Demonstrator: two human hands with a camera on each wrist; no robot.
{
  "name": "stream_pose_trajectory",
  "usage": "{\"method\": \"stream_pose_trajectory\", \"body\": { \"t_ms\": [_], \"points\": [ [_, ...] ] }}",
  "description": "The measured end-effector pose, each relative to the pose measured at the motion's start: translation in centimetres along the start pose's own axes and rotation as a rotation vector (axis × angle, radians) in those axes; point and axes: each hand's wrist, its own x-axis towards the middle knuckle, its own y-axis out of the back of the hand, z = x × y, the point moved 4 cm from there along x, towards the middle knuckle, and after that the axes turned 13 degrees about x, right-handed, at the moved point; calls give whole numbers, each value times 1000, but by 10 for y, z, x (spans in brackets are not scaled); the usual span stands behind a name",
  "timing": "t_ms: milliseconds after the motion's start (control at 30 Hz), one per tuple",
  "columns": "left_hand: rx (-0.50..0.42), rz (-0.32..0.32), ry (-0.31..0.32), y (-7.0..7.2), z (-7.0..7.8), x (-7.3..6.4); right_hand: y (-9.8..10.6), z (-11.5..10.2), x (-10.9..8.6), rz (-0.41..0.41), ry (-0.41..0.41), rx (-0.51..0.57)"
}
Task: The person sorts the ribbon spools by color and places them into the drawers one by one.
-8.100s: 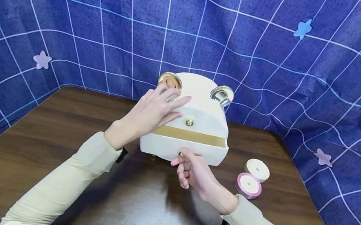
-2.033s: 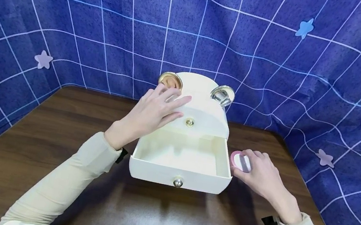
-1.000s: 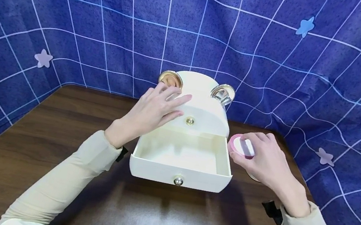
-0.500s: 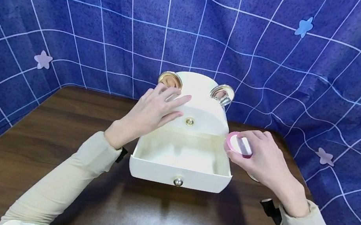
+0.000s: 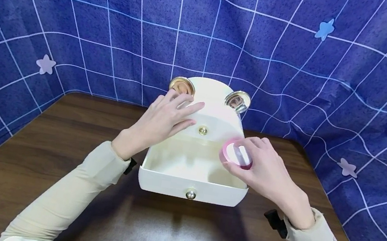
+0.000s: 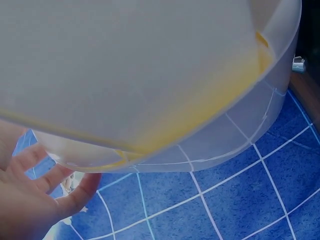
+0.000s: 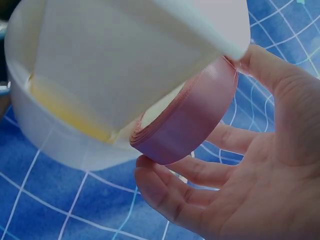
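Observation:
A white storage box point(image 5: 214, 113) with rounded top, gold and silver ear-like discs and an upper drawer's gold knob point(image 5: 203, 130) stands at the table's middle. Its lower drawer point(image 5: 163, 183) is pulled out, with a round metal knob point(image 5: 190, 195) on the front. My left hand point(image 5: 160, 121) rests on the box's upper left, fingers spread and slightly bent. Over the drawer's right side, my right hand point(image 5: 266, 167) pinches a roll of pink ribbon point(image 5: 237, 153) by its edges. In the right wrist view, the ribbon roll point(image 7: 192, 122) sits between thumb and fingers, partly covered by the drawer.
The brown wooden table point(image 5: 175, 228) extends on all sides of the box. A blue grid-patterned cloth point(image 5: 145, 40) with stars hangs behind and beside it. A black strap piece point(image 5: 275, 223) hangs under my right wrist.
The drawer was pulled out from slightly ajar to wide. My right hand left its knob, picked up the pink ribbon roll from the right, and moved it left over the drawer. My left hand stayed put.

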Motion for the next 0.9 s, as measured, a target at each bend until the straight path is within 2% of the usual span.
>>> {"method": "stream_pose_trajectory", "body": {
  "t_ms": [600,900],
  "points": [
    [-4,3,-1,-3,-1,-1,-28,-22,13,-34,56,58],
    [-6,-13,2,-2,-2,-1,-43,-33,16,-70,80,43]
  ]
}}
